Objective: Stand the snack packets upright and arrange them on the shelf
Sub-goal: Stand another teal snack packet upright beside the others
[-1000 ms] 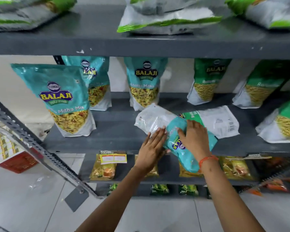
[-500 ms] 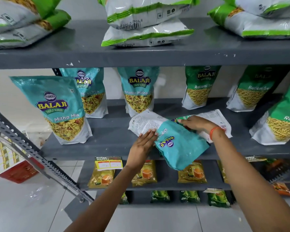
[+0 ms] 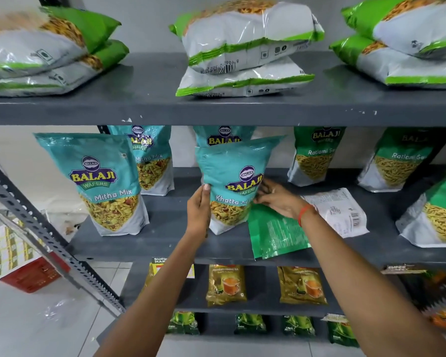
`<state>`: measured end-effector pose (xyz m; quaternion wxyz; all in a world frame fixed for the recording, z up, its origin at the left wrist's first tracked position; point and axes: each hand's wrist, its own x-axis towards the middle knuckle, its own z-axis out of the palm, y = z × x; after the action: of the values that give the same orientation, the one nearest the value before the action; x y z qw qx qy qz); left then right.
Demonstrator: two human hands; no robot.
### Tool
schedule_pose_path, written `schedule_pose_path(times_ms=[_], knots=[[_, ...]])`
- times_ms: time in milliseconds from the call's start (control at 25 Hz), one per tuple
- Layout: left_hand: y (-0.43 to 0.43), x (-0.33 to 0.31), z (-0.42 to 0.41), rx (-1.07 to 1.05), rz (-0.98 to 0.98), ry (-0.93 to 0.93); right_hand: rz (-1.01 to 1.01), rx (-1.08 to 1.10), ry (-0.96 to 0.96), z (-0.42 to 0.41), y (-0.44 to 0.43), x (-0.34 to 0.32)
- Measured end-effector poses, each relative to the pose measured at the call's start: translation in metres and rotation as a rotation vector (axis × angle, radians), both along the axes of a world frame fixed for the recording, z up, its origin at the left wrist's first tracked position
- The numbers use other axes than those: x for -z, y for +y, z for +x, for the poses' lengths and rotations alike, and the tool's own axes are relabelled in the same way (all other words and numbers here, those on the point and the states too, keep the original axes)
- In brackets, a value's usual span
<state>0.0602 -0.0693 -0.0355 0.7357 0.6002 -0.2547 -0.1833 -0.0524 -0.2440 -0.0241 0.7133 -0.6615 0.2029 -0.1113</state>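
"Which packet has the person got?"

"The teal Khatta Mitha packet, centre of the frame, on the middle shelf. It stands upright, long axis vertical, base on the shelf as far as I can tell. The left hand lies flat against its left edge, fingers straight, not wrapped round it. The right hand touches its right edge with curled fingers; whether it pinches the film I cannot tell."

"And what comes after?"

"My guess is the green packet, lying flat, back side up, just right of centre. Its long axis runs from the shelf's front lip towards the back, and its near end overhangs the lip. It sits directly under the right wrist, so the right hand is nearer. Another white-backed packet lies flat beyond it."
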Motion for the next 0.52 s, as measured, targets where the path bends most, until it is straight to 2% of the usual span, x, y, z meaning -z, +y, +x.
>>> schedule_pose_path(times_ms=[200,360,520], knots=[[0.030,-0.001,0.021,0.082,-0.137,0.310,0.098,-0.035,-0.043,-0.008,0.015,0.013],[0.057,-0.015,0.017,0.170,-0.111,0.434,0.181,0.006,-0.118,-0.027,0.064,0.017],[0.077,-0.037,0.007,0.162,-0.013,0.456,0.173,0.096,-0.156,-0.046,0.100,0.001]])
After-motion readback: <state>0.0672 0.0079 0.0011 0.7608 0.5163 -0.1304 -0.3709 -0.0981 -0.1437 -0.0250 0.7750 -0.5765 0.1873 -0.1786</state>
